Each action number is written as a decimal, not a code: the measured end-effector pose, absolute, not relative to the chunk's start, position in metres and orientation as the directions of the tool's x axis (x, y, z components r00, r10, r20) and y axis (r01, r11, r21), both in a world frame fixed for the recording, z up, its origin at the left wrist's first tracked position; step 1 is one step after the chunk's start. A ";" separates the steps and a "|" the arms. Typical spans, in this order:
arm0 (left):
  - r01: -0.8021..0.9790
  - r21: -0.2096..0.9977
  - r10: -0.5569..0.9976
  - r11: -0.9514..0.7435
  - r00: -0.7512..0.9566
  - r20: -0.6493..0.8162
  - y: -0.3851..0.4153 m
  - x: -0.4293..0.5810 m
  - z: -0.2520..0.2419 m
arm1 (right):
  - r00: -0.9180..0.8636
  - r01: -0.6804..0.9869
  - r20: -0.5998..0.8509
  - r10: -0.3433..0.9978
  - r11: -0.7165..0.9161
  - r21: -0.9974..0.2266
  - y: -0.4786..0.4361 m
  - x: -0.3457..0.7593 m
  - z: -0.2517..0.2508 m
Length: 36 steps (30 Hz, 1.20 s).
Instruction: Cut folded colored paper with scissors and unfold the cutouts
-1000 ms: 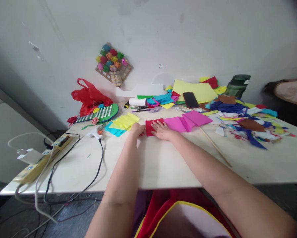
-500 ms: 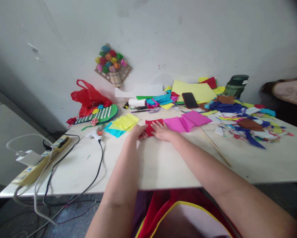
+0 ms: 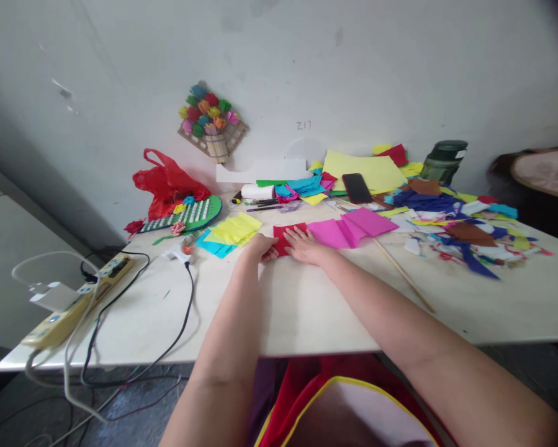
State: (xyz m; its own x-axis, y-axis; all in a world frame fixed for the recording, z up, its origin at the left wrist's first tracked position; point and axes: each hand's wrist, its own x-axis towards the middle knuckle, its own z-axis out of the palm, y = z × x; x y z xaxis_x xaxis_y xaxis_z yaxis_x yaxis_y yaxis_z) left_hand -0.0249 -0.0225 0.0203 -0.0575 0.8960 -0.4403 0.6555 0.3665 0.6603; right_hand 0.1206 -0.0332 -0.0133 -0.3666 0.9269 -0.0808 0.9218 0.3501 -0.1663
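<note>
While the right hand (image 3: 301, 246) lies flat, fingers spread, on 1 red sheet (image 3: 282, 231) mid-way across the tabletop (image 3: 316, 310), the left hand (image 3: 262, 247) curls at its left edge (pinching or merely touching, cannot tell). Step looks like smoothing; next move probably calls for light, even pressure. Sheet's far edge runs left to right; long axis unclear, partly covered. Pink paper (image 3: 329, 233) just beside, rightward.
</note>
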 end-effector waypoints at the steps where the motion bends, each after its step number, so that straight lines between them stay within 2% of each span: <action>1: 0.667 0.649 0.894 0.367 -0.060 -0.444 -0.022 -0.025 0.020 | -0.367 0.921 -0.076 0.927 0.351 -0.168 -0.033 0.121 -0.014; 7: 0.751 0.577 0.905 0.321 -0.064 -0.420 -0.023 -0.021 0.023 | -0.368 0.921 -0.072 0.927 0.353 -0.167 -0.030 0.121 -0.017; 13: 0.810 0.547 0.959 0.211 -0.062 -0.278 -0.027 -0.016 0.025 | -0.374 0.919 -0.070 0.925 0.359 -0.164 -0.032 0.122 -0.016; 18: 0.846 0.487 0.960 0.216 -0.095 -0.262 -0.020 -0.019 0.018 | -0.380 0.915 -0.064 0.923 0.365 -0.172 -0.032 0.121 -0.016; 21: 0.891 0.432 0.981 0.138 -0.062 -0.185 -0.016 -0.028 0.014 | -0.379 0.915 -0.070 0.923 0.362 -0.178 -0.034 0.121 -0.014; 26: 0.899 0.420 0.972 0.121 -0.194 0.134 -0.020 -0.041 0.017 | -0.389 0.914 -0.074 0.918 0.375 -0.159 -0.039 0.121 -0.007; 31: 0.927 0.373 0.969 -0.051 -0.044 0.242 -0.026 -0.039 0.015 | -0.385 0.917 -0.080 0.919 0.372 -0.147 -0.039 0.121 -0.007; 36: 0.918 0.335 0.953 -0.213 0.120 0.277 -0.021 -0.037 0.003 | -0.386 0.918 -0.094 0.918 0.372 -0.135 -0.040 0.120 -0.005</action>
State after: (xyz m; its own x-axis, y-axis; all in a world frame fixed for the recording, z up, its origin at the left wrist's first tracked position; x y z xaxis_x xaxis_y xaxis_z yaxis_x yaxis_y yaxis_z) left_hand -0.0369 -0.0211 0.0026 0.1204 0.9532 0.2774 0.9176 -0.2135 0.3352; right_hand 0.1201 -0.0405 -0.0049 -0.3861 0.9176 -0.0943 0.9182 0.3724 -0.1353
